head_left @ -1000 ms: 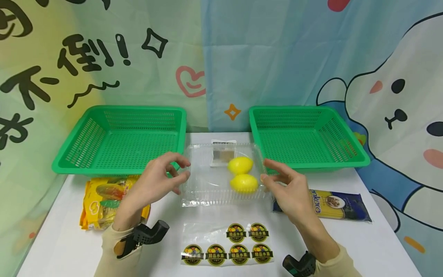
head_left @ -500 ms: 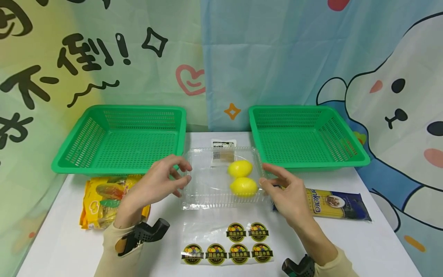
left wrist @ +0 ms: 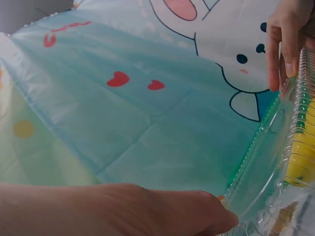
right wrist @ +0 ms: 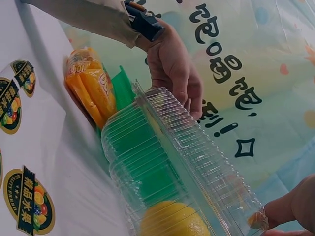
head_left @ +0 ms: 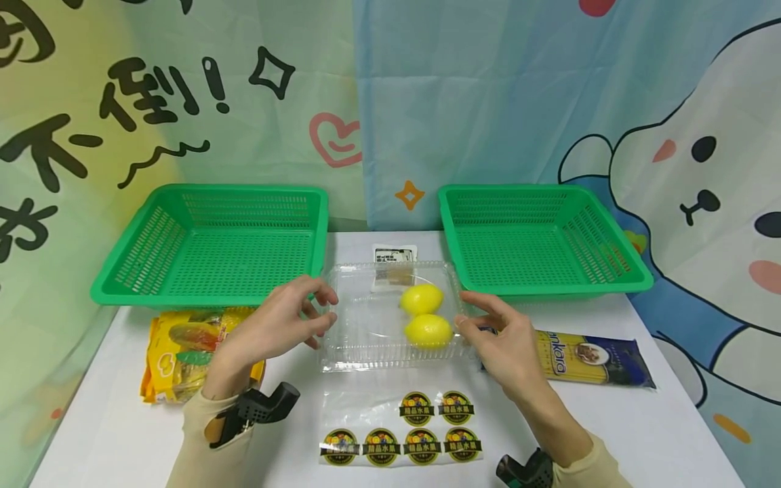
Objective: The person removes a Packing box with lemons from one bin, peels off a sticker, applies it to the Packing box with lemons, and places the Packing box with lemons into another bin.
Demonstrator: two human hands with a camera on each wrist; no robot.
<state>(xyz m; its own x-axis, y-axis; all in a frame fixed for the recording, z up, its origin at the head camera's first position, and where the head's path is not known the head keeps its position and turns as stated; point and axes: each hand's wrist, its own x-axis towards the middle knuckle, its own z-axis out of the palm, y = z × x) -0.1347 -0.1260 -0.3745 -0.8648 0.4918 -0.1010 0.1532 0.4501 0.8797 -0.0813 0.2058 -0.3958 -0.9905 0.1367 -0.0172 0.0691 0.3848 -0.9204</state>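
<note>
A clear plastic clamshell box (head_left: 366, 318) with its lid down stands mid-table, and two yellow lemons (head_left: 422, 299) lie inside on its right side. My left hand (head_left: 281, 317) holds the box's left edge with bent fingers and thumb. At the opposite edge, my right hand (head_left: 503, 342) grips the rim, thumb toward me. The right wrist view shows the right thumb (right wrist: 285, 211) against a corner of the rim and the left hand (right wrist: 174, 69) at the far end. In the left wrist view, the left thumb (left wrist: 197, 211) touches the rim; its other fingers are hidden.
Green baskets stand at back left (head_left: 256, 254) and back right (head_left: 518, 251). A yellow snack bag (head_left: 177, 359) lies left and a blue-and-yellow pasta pack (head_left: 594, 359) right. In front is a sheet of round fruit stickers (head_left: 381, 447); a printed paper (head_left: 394, 254) sits behind the box.
The box with the lemons has come down slightly and toward me, with both hands on its sides. The right hand has shifted a little down and left; more of the printed paper shows.
</note>
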